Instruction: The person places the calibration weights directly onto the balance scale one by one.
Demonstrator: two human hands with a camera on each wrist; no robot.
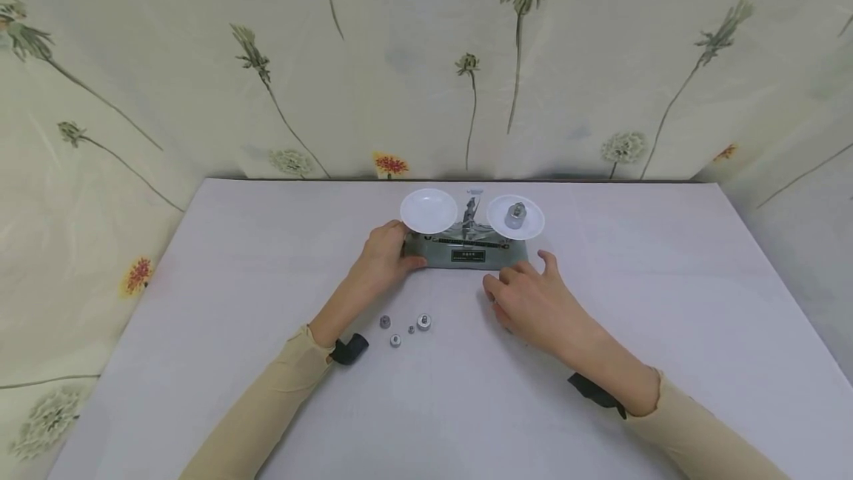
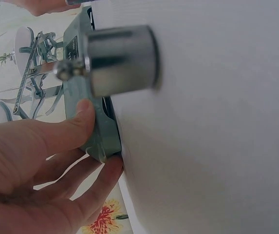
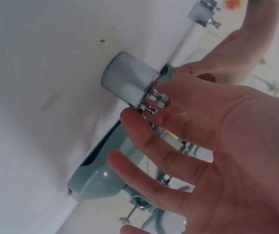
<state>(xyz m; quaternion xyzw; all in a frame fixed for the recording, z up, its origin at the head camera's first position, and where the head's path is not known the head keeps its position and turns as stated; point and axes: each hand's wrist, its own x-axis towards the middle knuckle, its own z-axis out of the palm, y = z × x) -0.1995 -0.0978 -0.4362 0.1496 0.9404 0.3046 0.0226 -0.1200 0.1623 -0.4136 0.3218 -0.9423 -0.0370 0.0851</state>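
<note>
A green-based balance scale (image 1: pixel 469 254) stands at the back of the table with two white pans. My left hand (image 1: pixel 383 254) grips the left end of its base; in the left wrist view the thumb (image 2: pixel 84 117) lies on the front face and the fingers wrap round the end. In front of the right end is my right hand (image 1: pixel 533 302), its fingers loosely bent and spread, holding nothing. A metal weight (image 1: pixel 516 215) sits on the right pan (image 1: pixel 533 227). The left pan (image 1: pixel 429 211) is bare.
Several metal weights stand on the table in front of the scale, the largest (image 1: pixel 424 323) nearest to the right hand and a smaller one (image 1: pixel 395 341) closer to the left wrist. Behind the table's back edge hangs a flower-patterned cloth (image 1: pixel 400 95).
</note>
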